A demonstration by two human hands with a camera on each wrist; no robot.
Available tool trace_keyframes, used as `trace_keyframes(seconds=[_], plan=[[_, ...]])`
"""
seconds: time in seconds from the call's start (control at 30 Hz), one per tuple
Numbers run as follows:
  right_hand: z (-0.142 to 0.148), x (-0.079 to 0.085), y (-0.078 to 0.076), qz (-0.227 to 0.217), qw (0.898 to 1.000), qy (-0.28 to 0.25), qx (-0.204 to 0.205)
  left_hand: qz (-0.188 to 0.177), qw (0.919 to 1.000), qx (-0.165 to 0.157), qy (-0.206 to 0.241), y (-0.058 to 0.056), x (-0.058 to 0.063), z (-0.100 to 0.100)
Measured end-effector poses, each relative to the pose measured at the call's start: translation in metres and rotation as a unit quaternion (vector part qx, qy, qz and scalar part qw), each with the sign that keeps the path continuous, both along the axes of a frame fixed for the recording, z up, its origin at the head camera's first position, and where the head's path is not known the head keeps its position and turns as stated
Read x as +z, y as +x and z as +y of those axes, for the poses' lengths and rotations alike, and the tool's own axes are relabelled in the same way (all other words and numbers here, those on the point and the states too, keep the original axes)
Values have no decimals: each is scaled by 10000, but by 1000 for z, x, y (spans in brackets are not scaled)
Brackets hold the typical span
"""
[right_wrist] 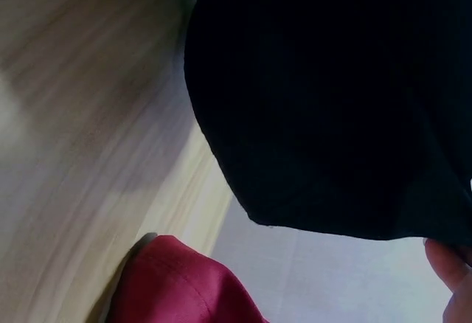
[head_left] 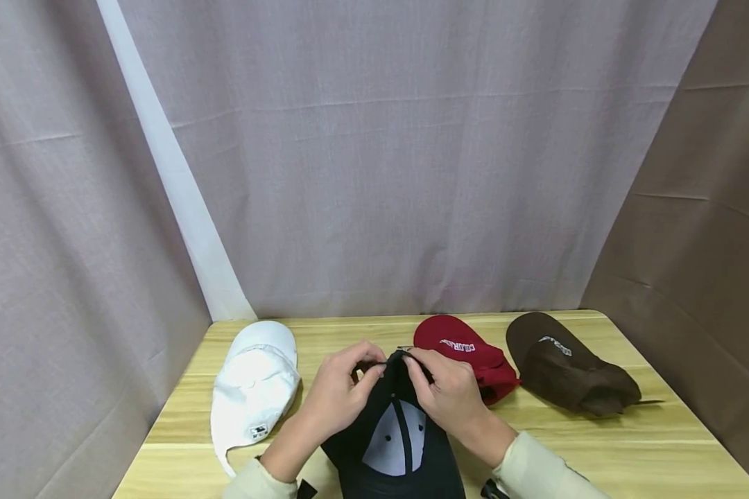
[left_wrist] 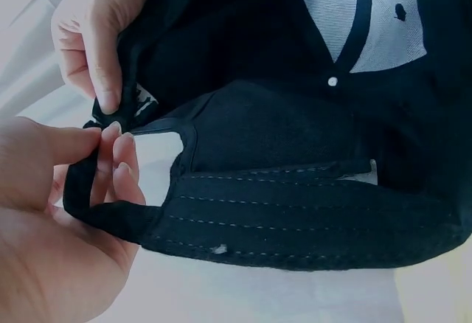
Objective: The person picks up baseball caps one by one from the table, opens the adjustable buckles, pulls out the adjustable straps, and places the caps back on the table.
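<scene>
Pinching the back strap (left_wrist: 118, 218) of a black baseball cap (head_left: 435, 468), the left hand (head_left: 340, 389) and right hand (head_left: 454, 391) work with fingertips nearly meeting; each has thumb and finger closed on the band. The cap is at the near part of the wooden tabletop (head_left: 655, 450), between the forearms, its inside and pale lining panels (head_left: 383, 443) facing up. The step in hand looks like adjusting or joining the strap; whether it is being fastened or undone I cannot tell. The next move probably calls for steadying one strap end while the other is worked along it. Farther out, a white cap (head_left: 256, 391) lies left, a red cap (head_left: 474, 357) just past the right hand, and a dark brown cap (head_left: 562, 371) right of that. Grey curtain (head_left: 412, 173) hangs behind.
</scene>
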State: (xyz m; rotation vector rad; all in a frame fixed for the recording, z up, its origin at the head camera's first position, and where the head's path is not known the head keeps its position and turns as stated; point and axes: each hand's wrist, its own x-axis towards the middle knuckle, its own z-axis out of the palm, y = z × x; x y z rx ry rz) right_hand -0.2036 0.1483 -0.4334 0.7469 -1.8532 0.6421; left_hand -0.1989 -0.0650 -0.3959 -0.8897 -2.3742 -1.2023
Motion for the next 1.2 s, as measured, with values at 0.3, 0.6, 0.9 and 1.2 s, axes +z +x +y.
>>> trace_keyframes(seconds=[0.3,0.6,0.9,1.2], plan=[[2,0,-1,-86,9999,-93,111,-243,9991,295,202,1,-3,0],[0,3,-1,358,9978,-334,448,-1302,9867,329,-918,-5,-15,-7],[-8,7,3,1078,9837,-434,1375,-1628,9661,-182,-1996,-7,-25,-6],[-12,14,9,1201,9758,-339,1797,-1061,9756,80,-1922,-7,-34,-2]])
